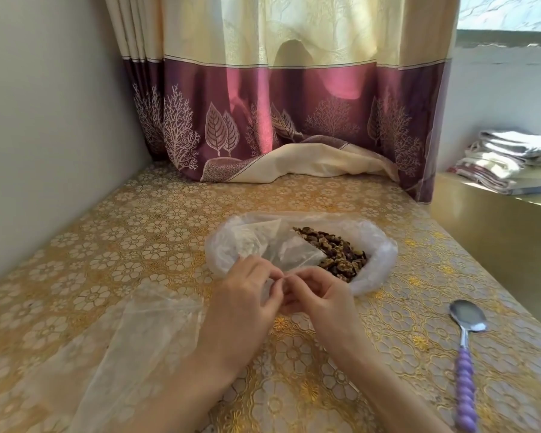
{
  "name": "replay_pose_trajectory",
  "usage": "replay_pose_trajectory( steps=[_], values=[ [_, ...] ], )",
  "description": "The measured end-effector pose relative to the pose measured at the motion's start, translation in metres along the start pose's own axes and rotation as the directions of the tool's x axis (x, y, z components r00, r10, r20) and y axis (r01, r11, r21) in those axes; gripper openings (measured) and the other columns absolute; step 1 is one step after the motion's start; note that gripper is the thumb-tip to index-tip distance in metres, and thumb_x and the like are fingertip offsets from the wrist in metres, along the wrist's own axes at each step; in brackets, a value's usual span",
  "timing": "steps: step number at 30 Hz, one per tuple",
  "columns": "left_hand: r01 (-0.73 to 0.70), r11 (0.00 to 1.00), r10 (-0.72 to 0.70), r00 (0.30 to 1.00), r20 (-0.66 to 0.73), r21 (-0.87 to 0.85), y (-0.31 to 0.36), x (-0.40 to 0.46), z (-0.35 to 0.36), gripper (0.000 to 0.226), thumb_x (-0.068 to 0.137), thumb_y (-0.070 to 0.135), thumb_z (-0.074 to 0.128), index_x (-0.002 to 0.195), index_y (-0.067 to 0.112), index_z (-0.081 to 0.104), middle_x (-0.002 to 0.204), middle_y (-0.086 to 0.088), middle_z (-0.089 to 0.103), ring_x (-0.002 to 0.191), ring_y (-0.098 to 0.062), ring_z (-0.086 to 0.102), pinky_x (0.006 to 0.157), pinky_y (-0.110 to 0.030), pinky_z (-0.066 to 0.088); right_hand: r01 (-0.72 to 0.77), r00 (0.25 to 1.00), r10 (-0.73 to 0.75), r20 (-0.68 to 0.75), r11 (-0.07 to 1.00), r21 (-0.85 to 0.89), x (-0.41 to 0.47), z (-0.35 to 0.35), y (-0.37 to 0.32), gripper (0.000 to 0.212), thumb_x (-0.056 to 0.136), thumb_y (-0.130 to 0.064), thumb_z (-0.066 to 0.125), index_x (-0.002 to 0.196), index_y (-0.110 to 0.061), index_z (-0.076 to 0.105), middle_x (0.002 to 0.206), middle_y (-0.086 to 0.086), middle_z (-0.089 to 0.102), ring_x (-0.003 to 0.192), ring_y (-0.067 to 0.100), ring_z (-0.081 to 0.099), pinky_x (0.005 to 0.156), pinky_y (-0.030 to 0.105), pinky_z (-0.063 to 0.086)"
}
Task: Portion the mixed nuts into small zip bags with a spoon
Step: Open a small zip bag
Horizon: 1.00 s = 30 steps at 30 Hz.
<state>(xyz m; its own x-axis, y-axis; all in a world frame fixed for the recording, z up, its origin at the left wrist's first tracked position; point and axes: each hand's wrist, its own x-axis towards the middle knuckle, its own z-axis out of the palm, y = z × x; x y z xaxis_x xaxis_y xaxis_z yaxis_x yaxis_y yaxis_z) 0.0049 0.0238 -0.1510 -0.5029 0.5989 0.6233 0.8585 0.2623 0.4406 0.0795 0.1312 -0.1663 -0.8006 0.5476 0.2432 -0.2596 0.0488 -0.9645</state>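
- Lying flat at the lower left of the frame is a clear plastic sheet or bag (144, 332) on the gold-flowered tablecloth (75, 245); nobody is touching it, and I can't tell whether it is one of the zip bags.
- Moving to the centre, the left hand (247, 295) has its fingers curled in, pinching the near edge of a small zip bag (294, 254); that bag lies over the big open bag, empty as far as I can see.
- Just beside it, fingertips nearly meeting the other hand's, the right hand (319, 295) pinches the same edge. My guess is the two are working the seal apart.
- Behind the hands, centre-right, the mixed nuts (334, 251) sit heaped in a large crumpled plastic bag (378, 254), its mouth spread wide.
- At the lower right the spoon (467, 354) with the purple twisted handle lies alone on the cloth, well apart from both hands.
- What worries me: the thin film is slippery, so the pinch could slip off the seal; and a tug on the small bag could drag the loose big bag and spill nuts over its low rim.
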Motion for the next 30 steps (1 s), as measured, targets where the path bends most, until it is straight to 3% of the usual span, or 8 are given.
replay_pose_trajectory(
  steps=[4,12,15,18,21,25,30],
  values=[
    [-0.043,0.999,0.043,0.999,0.009,0.027,0.002,0.000,0.001,0.013,0.086,0.009,0.062,0.097,0.014,0.068,0.093,0.007,0.062,0.088,-0.006,0.057,0.082,-0.020,0.044,0.036,0.999,-0.037,-0.003,0.999,-0.034,0.001,-0.001,0.002,0.011,0.090,-0.002,0.058,0.084,-0.003,0.067,0.068,0.006,0.070,0.062,0.017,0.067,0.056,0.022,0.054],
    [-0.076,0.997,0.075,0.997,0.021,0.031,-0.001,0.006,-0.006,0.009,0.087,0.008,0.061,0.086,0.013,0.069,0.082,0.006,0.063,0.081,-0.009,0.056,0.074,-0.024,0.045,0.165,0.986,-0.158,0.047,0.953,-0.255,0.001,-0.006,0.000,0.013,0.092,-0.011,0.059,0.080,-0.012,0.064,0.066,-0.002,0.065,0.054,0.006,0.055,0.051,0.018,0.043],
    [-0.021,0.999,0.021,1.000,0.015,-0.032,-0.004,0.007,-0.006,0.011,0.084,0.005,0.064,0.083,0.014,0.071,0.078,0.008,0.064,0.079,-0.007,0.057,0.075,-0.019,0.042,0.175,0.984,-0.159,0.074,0.927,-0.333,0.000,-0.004,0.001,0.013,0.092,-0.012,0.059,0.080,-0.014,0.063,0.066,-0.003,0.063,0.055,0.004,0.053,0.050,0.021,0.042],
    [0.067,0.990,-0.065,0.998,0.020,-0.128,-0.005,0.008,-0.005,0.014,0.084,0.007,0.064,0.081,0.018,0.072,0.076,0.012,0.065,0.077,-0.002,0.056,0.072,-0.011,0.041,0.196,0.980,-0.175,0.089,0.897,-0.395,0.000,-0.005,-0.002,0.017,0.092,-0.010,0.058,0.078,-0.020,0.060,0.065,-0.003,0.060,0.058,0.013,0.054,0.056,0.035,0.046],
    [0.133,0.975,-0.128,0.991,0.039,-0.178,-0.004,0.008,-0.002,0.014,0.086,0.008,0.063,0.082,0.019,0.072,0.076,0.013,0.065,0.075,0.001,0.057,0.069,-0.013,0.044,0.231,0.973,-0.194,0.127,0.852,-0.470,-0.002,-0.006,-0.005,0.022,0.092,-0.008,0.058,0.076,-0.024,0.058,0.064,-0.002,0.058,0.057,0.012,0.052,0.053,0.026,0.043],
    [0.104,0.984,-0.119,0.988,-0.100,-0.147,-0.002,0.010,-0.002,0.010,0.089,0.012,0.059,0.092,0.017,0.067,0.083,0.011,0.062,0.068,0.005,0.054,0.059,-0.004,0.039,0.116,0.987,-0.151,-0.050,0.896,-0.429,0.002,-0.007,-0.005,0.025,0.089,-0.005,0.057,0.066,-0.013,0.050,0.056,-0.003,0.048,0.050,0.003,0.038,0.047,0.017,0.032],
    [-0.098,0.995,0.102,0.961,-0.256,0.030,0.000,0.010,-0.006,0.005,0.087,0.011,0.057,0.087,0.008,0.062,0.082,0.003,0.056,0.065,-0.003,0.043,0.061,-0.009,0.042,-0.038,0.951,-0.063,-0.302,0.948,-0.316,0.009,-0.016,-0.006,0.020,0.089,-0.010,0.056,0.070,-0.009,0.054,0.059,0.006,0.053,0.048,0.013,0.039,0.044,0.026,0.032]
  ],
)
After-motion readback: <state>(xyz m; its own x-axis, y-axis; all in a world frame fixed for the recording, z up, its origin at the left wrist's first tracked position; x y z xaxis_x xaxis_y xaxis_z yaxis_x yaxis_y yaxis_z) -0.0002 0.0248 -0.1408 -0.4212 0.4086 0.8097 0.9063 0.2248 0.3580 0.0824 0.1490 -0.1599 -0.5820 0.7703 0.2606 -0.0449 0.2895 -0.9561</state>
